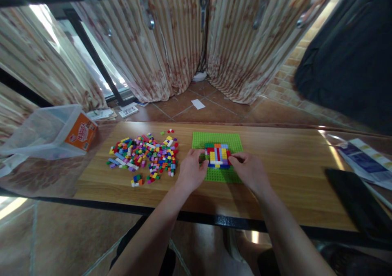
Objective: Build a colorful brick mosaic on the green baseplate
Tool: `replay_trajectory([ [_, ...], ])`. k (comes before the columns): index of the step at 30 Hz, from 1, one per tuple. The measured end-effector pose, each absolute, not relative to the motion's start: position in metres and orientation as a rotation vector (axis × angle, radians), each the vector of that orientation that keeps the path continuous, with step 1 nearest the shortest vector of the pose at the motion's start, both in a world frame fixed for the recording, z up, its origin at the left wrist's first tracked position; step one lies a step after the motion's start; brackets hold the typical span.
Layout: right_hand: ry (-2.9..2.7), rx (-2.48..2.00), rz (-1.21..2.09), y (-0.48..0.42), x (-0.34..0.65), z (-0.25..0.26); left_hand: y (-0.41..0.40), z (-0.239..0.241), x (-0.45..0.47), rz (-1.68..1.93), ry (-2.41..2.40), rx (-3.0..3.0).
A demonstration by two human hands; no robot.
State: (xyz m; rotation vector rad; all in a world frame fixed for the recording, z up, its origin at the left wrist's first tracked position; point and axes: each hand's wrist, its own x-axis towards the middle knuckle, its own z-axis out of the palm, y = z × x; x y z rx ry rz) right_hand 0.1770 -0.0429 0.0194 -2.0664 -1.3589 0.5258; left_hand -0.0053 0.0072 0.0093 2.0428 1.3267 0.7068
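Note:
A bright green studded baseplate (225, 175) lies on the wooden table. On its middle sits a low, roughly rectangular build of toy building bricks (218, 155), with red, yellow, blue, white, green and orange pieces. My left hand (193, 169) is at the left side of this build, its thumb and fingers curled against the edge. At the right side, my right hand (248, 170) has its fingertips pinched together at the edge, beside a red brick. Fingers partly cover both edges of the build, and any small brick within either grip is hidden.
Left of the baseplate, a wide pile of loose bricks (143, 151) is spread over the table (284, 178). A clear plastic bin (45, 133) with an orange label stands at the far left. At the right end are a dark flat object (355, 198) and printed packaging (367, 161).

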Motion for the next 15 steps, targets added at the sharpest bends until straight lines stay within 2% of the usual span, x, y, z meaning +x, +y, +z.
replay_trajectory([
  [9, -1.104, -1.93, 0.848, -0.046, 0.186, 0.006, 0.005, 0.011, -0.004, 0.68, 1.338, 2.036],
  [15, -0.843, -1.845, 0.983, -0.041, 0.18, 0.016, 0.005, 0.012, -0.004, 0.654, 1.353, 2.035],
])
